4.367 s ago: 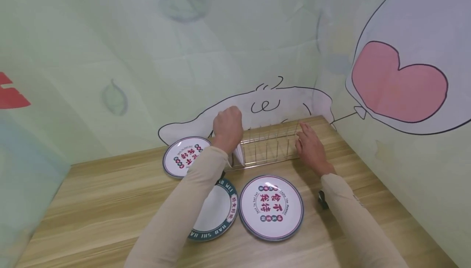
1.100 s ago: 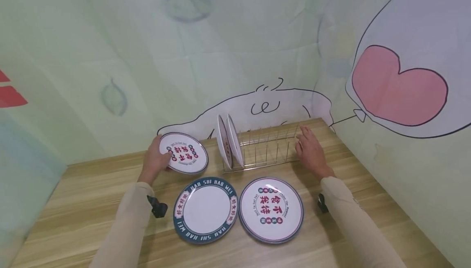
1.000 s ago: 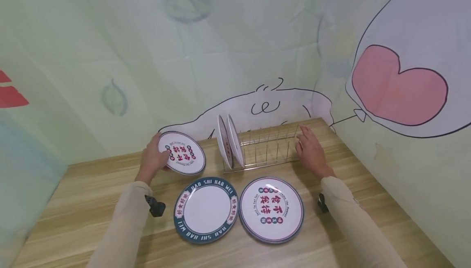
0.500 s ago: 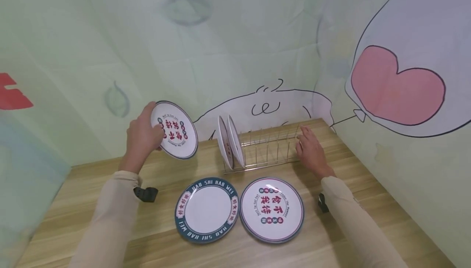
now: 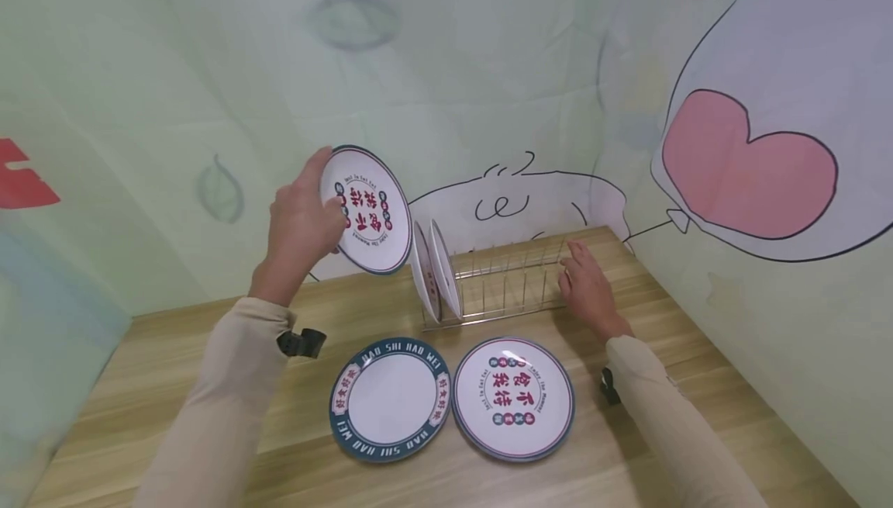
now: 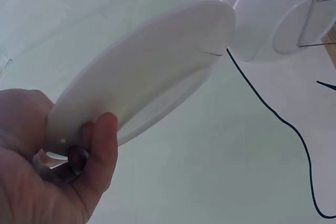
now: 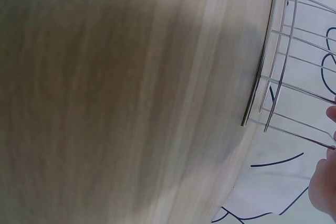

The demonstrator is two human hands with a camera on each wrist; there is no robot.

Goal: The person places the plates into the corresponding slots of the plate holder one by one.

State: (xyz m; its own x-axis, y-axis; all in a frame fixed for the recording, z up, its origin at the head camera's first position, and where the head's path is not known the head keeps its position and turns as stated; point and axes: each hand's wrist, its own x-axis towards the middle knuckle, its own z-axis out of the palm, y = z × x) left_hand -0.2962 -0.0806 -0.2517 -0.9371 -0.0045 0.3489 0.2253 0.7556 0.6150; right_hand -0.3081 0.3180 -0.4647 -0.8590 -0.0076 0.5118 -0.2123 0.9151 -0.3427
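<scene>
My left hand (image 5: 303, 217) holds a small white plate (image 5: 368, 213) with a blue rim and red characters, raised and tilted left of the wire dish rack (image 5: 512, 310). The thumb lies on its printed face; in the left wrist view, fingers (image 6: 102, 153) curl against the white underside (image 6: 142, 72). Two plates (image 5: 446, 271) stand on edge in the rack's left slots, close to the held plate's lower rim. At the rack's right end my right hand (image 5: 589, 287) grips the end wire, its fingertips barely showing at the edge of the right wrist view beside the wires (image 7: 281, 82).
On the wooden table (image 5: 209, 384), a green-rimmed plate (image 5: 391, 399) lies in front of the rack. Right beside it is a larger plate (image 5: 514, 399) with red characters. A printed cloth backdrop (image 5: 474, 50) rises behind and at the sides.
My left hand let go of a plate in the rack, took the small plate from the table's back left, raised it and carried it right toward the rack. The right hand stayed put.
</scene>
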